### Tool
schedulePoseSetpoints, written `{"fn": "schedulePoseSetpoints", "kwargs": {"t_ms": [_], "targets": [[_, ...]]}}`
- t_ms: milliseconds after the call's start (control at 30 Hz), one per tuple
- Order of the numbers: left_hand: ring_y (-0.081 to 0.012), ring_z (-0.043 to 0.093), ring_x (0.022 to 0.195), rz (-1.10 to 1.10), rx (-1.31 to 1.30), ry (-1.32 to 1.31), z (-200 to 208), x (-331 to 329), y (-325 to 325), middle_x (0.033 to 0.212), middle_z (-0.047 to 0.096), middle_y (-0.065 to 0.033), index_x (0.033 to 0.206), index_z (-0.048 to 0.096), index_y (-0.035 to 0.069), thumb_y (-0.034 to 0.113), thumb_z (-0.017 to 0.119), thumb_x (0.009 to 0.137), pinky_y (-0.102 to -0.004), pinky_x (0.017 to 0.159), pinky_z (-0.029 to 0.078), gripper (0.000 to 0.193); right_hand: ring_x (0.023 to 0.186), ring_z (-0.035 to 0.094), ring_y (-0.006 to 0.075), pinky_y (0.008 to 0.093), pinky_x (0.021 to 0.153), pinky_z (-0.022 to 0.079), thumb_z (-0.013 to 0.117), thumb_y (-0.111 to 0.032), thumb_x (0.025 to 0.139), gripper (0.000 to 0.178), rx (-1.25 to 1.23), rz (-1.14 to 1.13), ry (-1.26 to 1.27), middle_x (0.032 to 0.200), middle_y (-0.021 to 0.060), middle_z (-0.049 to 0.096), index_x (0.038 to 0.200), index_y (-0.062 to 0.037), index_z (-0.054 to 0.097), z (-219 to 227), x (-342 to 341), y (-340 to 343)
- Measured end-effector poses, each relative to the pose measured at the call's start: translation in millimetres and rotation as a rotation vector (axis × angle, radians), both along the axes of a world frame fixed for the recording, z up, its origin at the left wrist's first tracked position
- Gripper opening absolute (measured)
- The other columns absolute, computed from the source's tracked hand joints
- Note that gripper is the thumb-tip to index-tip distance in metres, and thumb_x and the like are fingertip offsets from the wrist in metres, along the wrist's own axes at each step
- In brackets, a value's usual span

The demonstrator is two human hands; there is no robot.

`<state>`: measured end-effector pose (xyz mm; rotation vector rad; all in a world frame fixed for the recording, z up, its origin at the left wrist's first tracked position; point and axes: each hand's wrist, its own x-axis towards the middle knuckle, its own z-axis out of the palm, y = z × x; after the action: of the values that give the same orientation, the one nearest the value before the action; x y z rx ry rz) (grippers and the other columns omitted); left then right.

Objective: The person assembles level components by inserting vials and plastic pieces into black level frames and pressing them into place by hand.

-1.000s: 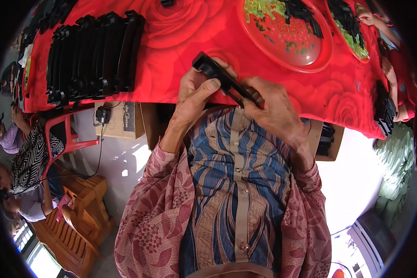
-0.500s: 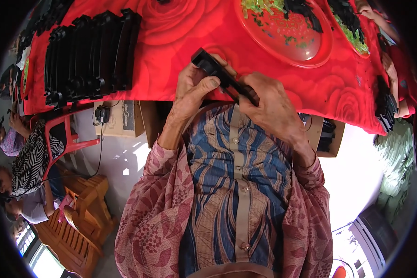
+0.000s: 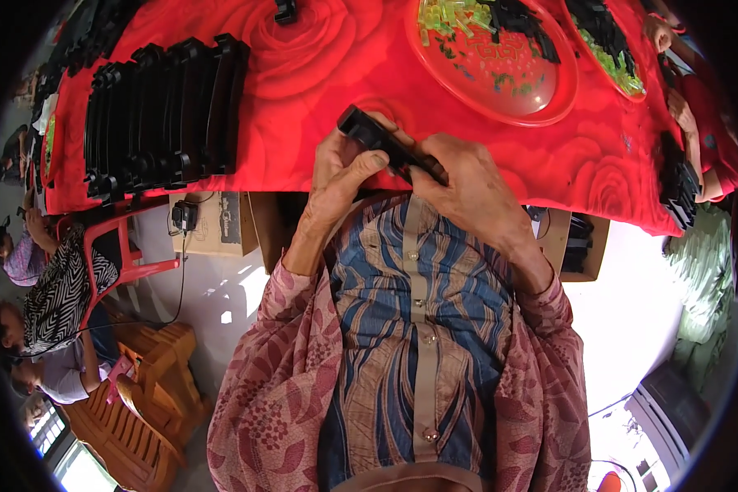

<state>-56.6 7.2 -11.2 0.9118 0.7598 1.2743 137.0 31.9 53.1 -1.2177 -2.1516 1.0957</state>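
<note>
A long black plastic part [image 3: 375, 135], blocky at its far left end, is held slantwise between both hands over the front edge of the red-covered table. My left hand [image 3: 340, 174] grips that blocky end, its thumb lying along the near side. At the lower right end, my right hand [image 3: 465, 182] has its fingers and thumb closed on the same part. The fingers hide much of its right half. To the left on the tablecloth [image 3: 320, 74] lies a row of several similar black parts [image 3: 168, 115], side by side.
A red tray [image 3: 541, 111] at the far right holds black pieces and yellow-green clear pieces. Beyond it is a second such tray [image 3: 603, 49]. A co-worker's hand [image 3: 682, 113] shows at the right edge. Below the table are cardboard boxes [image 3: 213, 225] and a red plastic chair [image 3: 131, 250].
My view has shifted slightly, and a small black piece shows more fully at the table's far side. Both hands keep hold of the black part; the right hand's fingers have moved slightly along it.
</note>
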Motion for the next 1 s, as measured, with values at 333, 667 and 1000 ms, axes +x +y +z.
{"fn": "schedulePoseSetpoints", "kwargs": {"t_ms": [333, 667, 1000], "targets": [[-0.0274, 0.064, 0.107, -0.048, 0.03, -0.075, 2, 2, 3, 0.113, 0.065, -0.0201, 0.123, 0.051, -0.006, 0.031, 0.071, 0.088, -0.0382, 0.098, 0.049, 0.055, 0.072, 0.063, 0.0392, 0.0437, 0.063, 0.047, 0.063, -0.006, 0.079, 0.024, -0.164, 0.032, 0.099, 0.083, 0.0247, 0.061, 0.1, 0.0044, 0.062, 1, 13, 4], [-0.0259, 0.063, 0.103, -0.016, 0.009, -0.003, -1, -1, 3, 0.109, 0.065, -0.0189, 0.122, 0.051, -0.004, 0.029, 0.074, 0.085, -0.0368, 0.095, 0.049, 0.054, 0.067, 0.06, 0.0231, 0.0335, 0.062, 0.047, 0.064, 0.0, 0.078, 0.028, 0.0, -0.016, 0.085, 0.08, 0.0172, 0.06, 0.106, 0.0043, 0.062, -7, 7, -6], [-0.0318, 0.067, 0.099, 0.025, -0.002, -0.254, 4, 0, -4, 0.113, 0.064, -0.0247, 0.119, 0.05, 0.0, 0.024, 0.064, 0.093, -0.0306, 0.074, 0.056, 0.039, 0.077, 0.063, 0.0087, 0.0236, 0.07, 0.052, 0.07, -0.002, 0.084, 0.014, -0.257, -0.298, 0.371, 0.084, 0.0041, 0.069, 0.098, 0.0001, 0.071, 19, 52, 38]]}}
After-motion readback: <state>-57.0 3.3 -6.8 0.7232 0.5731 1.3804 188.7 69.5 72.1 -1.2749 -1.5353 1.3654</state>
